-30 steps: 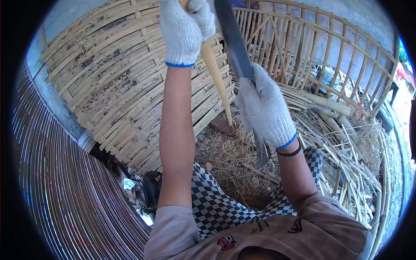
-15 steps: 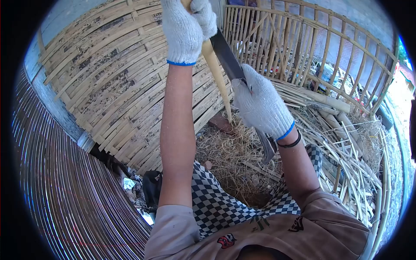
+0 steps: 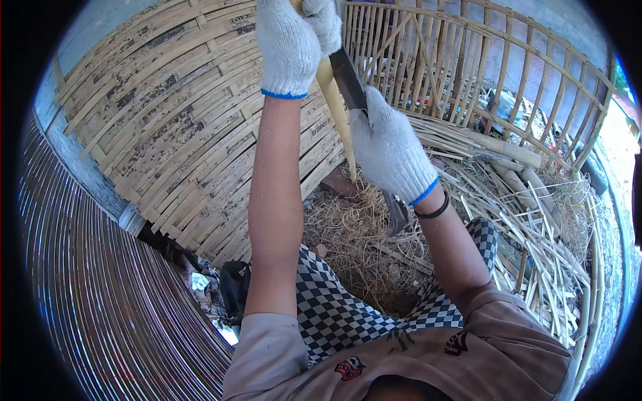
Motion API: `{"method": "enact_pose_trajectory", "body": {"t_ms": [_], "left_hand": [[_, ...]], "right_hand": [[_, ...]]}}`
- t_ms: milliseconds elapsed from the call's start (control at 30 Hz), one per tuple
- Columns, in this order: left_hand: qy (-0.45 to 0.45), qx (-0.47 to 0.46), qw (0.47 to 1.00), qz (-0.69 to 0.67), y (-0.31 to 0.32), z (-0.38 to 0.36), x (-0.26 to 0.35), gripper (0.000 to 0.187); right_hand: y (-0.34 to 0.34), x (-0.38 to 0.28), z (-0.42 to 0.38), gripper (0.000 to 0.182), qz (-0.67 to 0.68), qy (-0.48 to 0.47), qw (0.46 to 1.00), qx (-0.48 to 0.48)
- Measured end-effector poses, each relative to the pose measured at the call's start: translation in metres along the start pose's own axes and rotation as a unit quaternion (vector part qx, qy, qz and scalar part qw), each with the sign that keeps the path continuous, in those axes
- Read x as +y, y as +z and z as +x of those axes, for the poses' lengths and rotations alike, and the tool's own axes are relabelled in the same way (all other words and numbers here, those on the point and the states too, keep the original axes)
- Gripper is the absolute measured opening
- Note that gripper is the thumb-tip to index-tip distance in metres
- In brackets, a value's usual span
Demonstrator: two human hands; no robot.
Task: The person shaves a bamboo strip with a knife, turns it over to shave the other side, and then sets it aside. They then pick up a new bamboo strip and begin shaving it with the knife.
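My left hand (image 3: 291, 50), in a white knit glove with a blue cuff, is closed around a pale bamboo piece (image 3: 338, 110) at the top of the view. The bamboo slants down from it, narrowing toward the straw-covered ground. In a matching glove, my right hand (image 3: 391, 144) grips a machete (image 3: 349, 80). Its dark blade runs up and left alongside the bamboo, and its upper end passes behind the fingers of my left hand. Below my right hand shows the curved end of the machete handle (image 3: 396, 217).
Bamboo shavings (image 3: 354, 247) cover the ground between my checkered trouser legs (image 3: 341, 297). A woven bamboo panel (image 3: 180, 127) leans at left, and a slatted bamboo fence (image 3: 461, 60) stands behind. Split bamboo strips (image 3: 528, 234) lie at right. A brown brick-like block (image 3: 340, 184) sits near the bamboo's lower end.
My right hand and the machete have shifted a little up and to the left. My left hand has moved slightly right, still holding the bamboo.
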State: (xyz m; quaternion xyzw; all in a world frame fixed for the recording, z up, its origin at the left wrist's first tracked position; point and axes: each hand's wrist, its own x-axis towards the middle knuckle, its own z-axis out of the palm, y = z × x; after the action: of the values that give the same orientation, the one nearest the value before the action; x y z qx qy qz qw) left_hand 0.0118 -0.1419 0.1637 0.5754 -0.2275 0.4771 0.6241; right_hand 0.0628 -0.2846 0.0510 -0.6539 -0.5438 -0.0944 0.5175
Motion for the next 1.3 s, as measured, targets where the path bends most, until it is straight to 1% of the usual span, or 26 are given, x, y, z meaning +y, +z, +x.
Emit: {"method": "enact_pose_trajectory", "body": {"t_ms": [33, 133, 233, 333, 367, 400, 467, 500, 600, 633, 700, 733, 767, 800, 867, 900, 967, 1000, 1100, 1133, 1167, 1200, 1233, 1267, 1300], "left_hand": [[-0.003, -0.014, 1.0, -0.009, -0.006, 0.002, 0.003, 0.069], [-0.032, -0.041, 0.997, -0.048, -0.012, 0.006, 0.001, 0.069], [-0.023, -0.01, 0.999, -0.033, -0.013, 0.006, 0.003, 0.069], [-0.012, -0.009, 1.0, -0.006, -0.012, 0.004, 0.009, 0.07], [-0.017, -0.015, 1.0, -0.013, -0.011, 0.006, 0.007, 0.07], [-0.025, -0.016, 0.999, -0.021, -0.011, 0.007, 0.005, 0.07], [-0.032, -0.02, 0.999, -0.034, -0.016, 0.005, 0.003, 0.07], [-0.029, -0.027, 0.999, -0.036, -0.023, 0.007, 0.005, 0.069], [-0.019, -0.036, 0.999, -0.028, -0.021, 0.011, 0.004, 0.069], [-0.018, -0.03, 0.999, -0.024, -0.019, 0.009, 0.003, 0.069], [0.01, -0.014, 1.0, 0.003, -0.025, 0.011, 0.004, 0.068], [0.025, -0.006, 1.0, 0.018, -0.03, 0.013, 0.004, 0.068], [-0.015, -0.037, 0.995, -0.088, -0.037, 0.015, 0.007, 0.068], [-0.06, -0.059, 0.978, -0.192, -0.045, 0.017, 0.009, 0.067], [0.01, 0.013, 1.0, -0.015, -0.037, 0.015, 0.01, 0.067], [0.019, -0.008, 1.0, -0.014, -0.038, 0.018, 0.01, 0.067], [0.019, -0.05, 0.999, -0.009, -0.041, 0.019, 0.007, 0.066], [0.024, -0.042, 0.999, -0.007, -0.046, 0.02, 0.009, 0.066], [0.032, -0.012, 0.999, -0.005, -0.074, 0.021, 0.022, 0.066], [0.035, -0.035, 0.999, -0.008, -0.072, 0.023, 0.023, 0.065], [0.035, -0.053, 0.998, -0.011, -0.07, 0.022, 0.022, 0.065], [0.031, -0.065, 0.997, -0.013, -0.068, 0.019, 0.02, 0.065], [0.049, -0.023, 0.998, 0.024, -0.062, 0.016, 0.018, 0.065], [0.054, -0.009, 0.998, 0.029, -0.066, 0.013, 0.018, 0.064], [0.061, 0.001, 0.998, 0.034, -0.071, 0.012, 0.02, 0.064]], "right_hand": [[-0.001, 0.0, 0.003, 0.017, -0.009, -0.015, 1.0, -0.012], [-0.008, -0.013, 0.009, 0.016, 0.016, 0.01, 1.0, 0.002], [0.009, 0.002, 0.01, 0.016, -0.036, -0.009, 0.999, -0.018], [-0.004, -0.003, 0.014, 0.017, -0.041, -0.001, 0.998, -0.043], [0.003, 0.0, 0.013, 0.017, -0.012, -0.022, 1.0, 0.0], [0.009, 0.007, 0.012, 0.017, -0.023, -0.023, 0.999, -0.003], [0.017, 0.015, 0.016, 0.018, -0.044, -0.024, 0.999, -0.014], [0.009, 0.02, 0.02, 0.019, -0.042, -0.005, 0.996, -0.079], [0.012, 0.009, 0.017, 0.022, -0.002, 0.056, 0.997, -0.052], [0.024, 0.017, 0.015, 0.02, 0.023, 0.006, 1.0, -0.002], [0.047, 0.042, 0.01, 0.02, -0.018, 0.015, 1.0, -0.016], [0.051, 0.043, 0.011, 0.02, -0.038, 0.018, 0.999, -0.024], [0.048, 0.045, 0.016, 0.021, -0.019, 0.078, 0.994, -0.078], [0.046, 0.045, 0.016, 0.021, -0.014, 0.069, 0.995, -0.068], [0.045, 0.041, 0.016, 0.022, -0.008, 0.043, 0.998, -0.049], [0.053, 0.04, 0.013, 0.023, 0.03, 0.016, 0.999, 0.002], [0.07, 0.045, 0.012, 0.023, 0.013, 0.054, 0.998, -0.009], [0.075, 0.048, 0.016, 0.022, 0.004, 0.069, 0.998, -0.012], [0.069, 0.044, 0.024, 0.022, 0.003, 0.054, 0.996, -0.066], [0.066, 0.04, 0.028, 0.022, 0.007, 0.045, 0.996, -0.08], [0.068, 0.036, 0.026, 0.022, 0.016, 0.019, 0.999, -0.044], [0.077, 0.041, 0.026, 0.022, 0.011, 0.037, 0.998, -0.041], [0.089, 0.051, 0.025, 0.022, 0.009, 0.06, 0.997, -0.039], [0.102, 0.065, 0.024, 0.021, 0.007, 0.081, 0.996, -0.037], [0.112, 0.088, 0.027, 0.022, -0.027, 0.071, 0.995, -0.065]]}}
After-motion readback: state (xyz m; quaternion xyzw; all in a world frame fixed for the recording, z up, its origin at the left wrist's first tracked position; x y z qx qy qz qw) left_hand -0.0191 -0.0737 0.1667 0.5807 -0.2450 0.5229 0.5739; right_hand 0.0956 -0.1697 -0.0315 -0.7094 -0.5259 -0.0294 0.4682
